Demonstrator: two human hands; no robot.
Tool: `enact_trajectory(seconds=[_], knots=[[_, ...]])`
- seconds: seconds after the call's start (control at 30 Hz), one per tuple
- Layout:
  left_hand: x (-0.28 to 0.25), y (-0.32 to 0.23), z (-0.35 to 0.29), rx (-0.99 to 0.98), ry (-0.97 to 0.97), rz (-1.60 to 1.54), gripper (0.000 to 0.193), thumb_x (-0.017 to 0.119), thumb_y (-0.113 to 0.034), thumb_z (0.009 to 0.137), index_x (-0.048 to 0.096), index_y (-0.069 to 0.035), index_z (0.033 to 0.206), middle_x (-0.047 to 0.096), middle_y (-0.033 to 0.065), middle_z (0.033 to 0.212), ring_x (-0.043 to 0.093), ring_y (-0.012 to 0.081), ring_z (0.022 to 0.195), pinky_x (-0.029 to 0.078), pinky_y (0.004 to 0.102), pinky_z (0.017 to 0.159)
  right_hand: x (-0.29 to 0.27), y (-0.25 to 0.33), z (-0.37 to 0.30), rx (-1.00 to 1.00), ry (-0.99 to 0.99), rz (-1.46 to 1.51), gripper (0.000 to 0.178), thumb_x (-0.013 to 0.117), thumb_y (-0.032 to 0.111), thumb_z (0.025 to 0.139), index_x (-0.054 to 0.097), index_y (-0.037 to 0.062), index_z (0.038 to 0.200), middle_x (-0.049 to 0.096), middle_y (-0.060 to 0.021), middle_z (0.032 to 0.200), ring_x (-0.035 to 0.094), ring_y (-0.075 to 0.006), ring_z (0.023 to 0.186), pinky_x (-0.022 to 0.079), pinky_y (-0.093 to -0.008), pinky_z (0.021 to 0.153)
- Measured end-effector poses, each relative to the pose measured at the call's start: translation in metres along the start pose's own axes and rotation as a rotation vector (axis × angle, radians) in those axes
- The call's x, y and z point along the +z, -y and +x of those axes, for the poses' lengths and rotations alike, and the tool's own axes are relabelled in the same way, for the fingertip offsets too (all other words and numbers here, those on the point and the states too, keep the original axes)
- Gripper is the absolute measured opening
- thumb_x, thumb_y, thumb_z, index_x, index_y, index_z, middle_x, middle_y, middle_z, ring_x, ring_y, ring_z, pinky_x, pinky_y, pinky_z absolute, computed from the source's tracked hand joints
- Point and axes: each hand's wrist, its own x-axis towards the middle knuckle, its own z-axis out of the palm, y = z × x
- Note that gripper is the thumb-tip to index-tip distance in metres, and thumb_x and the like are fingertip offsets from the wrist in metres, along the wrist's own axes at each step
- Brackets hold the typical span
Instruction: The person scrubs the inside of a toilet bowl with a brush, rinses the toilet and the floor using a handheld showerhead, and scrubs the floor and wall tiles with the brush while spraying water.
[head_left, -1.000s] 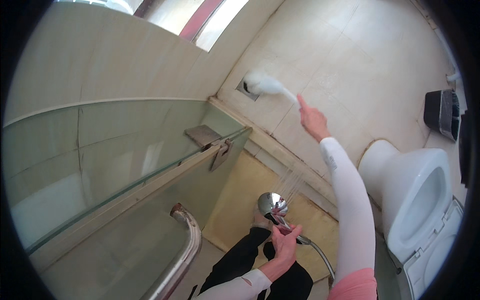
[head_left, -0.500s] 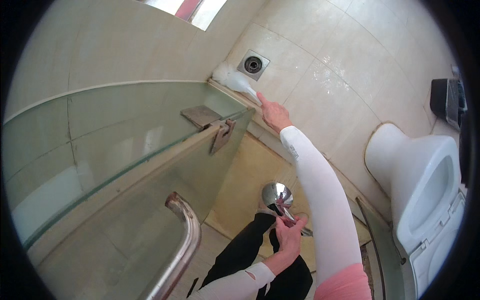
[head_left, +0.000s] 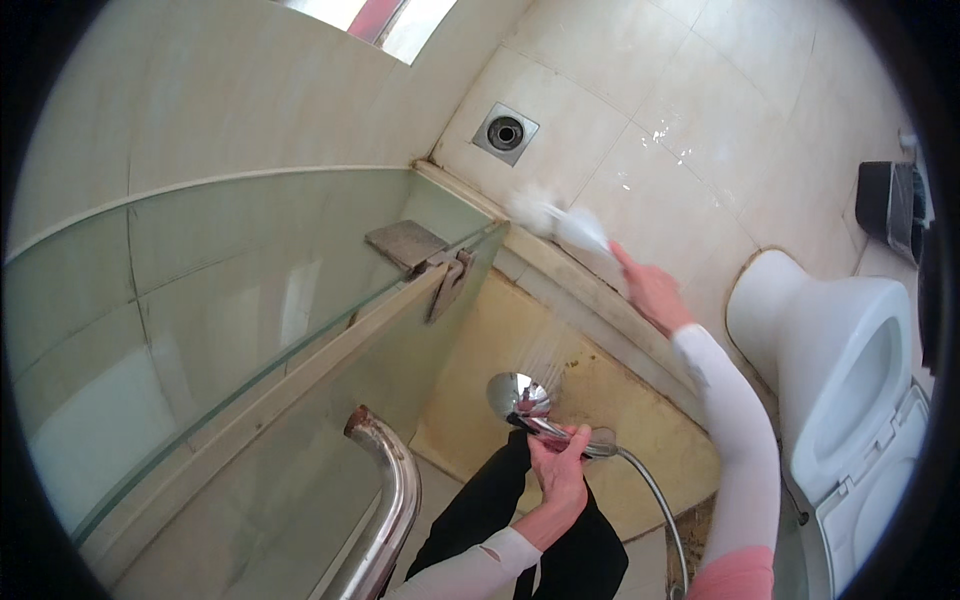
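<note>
My left hand [head_left: 560,478] is wrapped round the handle of a chrome shower head [head_left: 518,396], low in front of my black-trousered legs. Fine streaks of water leave the shower head, and its metal hose [head_left: 655,490] curves down to the lower right. Farther out, my right hand [head_left: 654,294] grips the handle of a white brush [head_left: 580,229]. The pale bristles, blurred by motion, are by the stone curb [head_left: 600,290], near its corner with the glass panel. Whether they touch the curb or the floor tile is hard to tell.
A square metal floor drain [head_left: 505,134] lies beyond the brush. Glass panels with a rusty hinge [head_left: 448,287] and a curved metal handle [head_left: 385,470] stand at the left. The white toilet [head_left: 770,310] and a dark bin [head_left: 885,205] are at the right. Floor tiles [head_left: 690,130] look wet.
My right hand has drawn the brush from the wall corner near the drain, rightward and nearer along the curb. My left hand has shifted slightly left with the shower head; more hose shows.
</note>
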Motion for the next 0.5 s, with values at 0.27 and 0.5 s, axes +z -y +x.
enact_trajectory(seconds=[0.27, 0.5], knots=[[0.003, 0.002, 0.012, 0.007, -0.037, 0.025, 0.039, 0.071, -0.004, 0.072, 0.041, -0.008, 0.097, 0.051, 0.0012, 0.087, 0.049, 0.0118, 0.078, 0.042, 0.0269, 0.070, 0.028, 0.127, 0.145, -0.039, -0.133, 0.167, 0.044, 0.038, 0.017, 0.087, 0.041, 0.0219, 0.130, 0.061, -0.0207, 0.090, 0.059, -0.0366, 0.084, 0.046, -0.0469, 0.073], [0.010, 0.001, 0.000, 0.015, -0.001, 0.001, 0.036, 0.071, -0.005, 0.073, 0.043, -0.008, 0.096, 0.051, 0.0009, 0.087, 0.049, 0.0111, 0.079, 0.042, 0.0262, 0.073, 0.035, -0.033, 0.010, 0.280, -0.159, 0.159, 0.048, 0.040, 0.022, 0.092, 0.030, 0.0349, 0.137, 0.058, -0.0189, 0.075, 0.058, -0.0340, 0.067, 0.044, -0.0442, 0.062]])
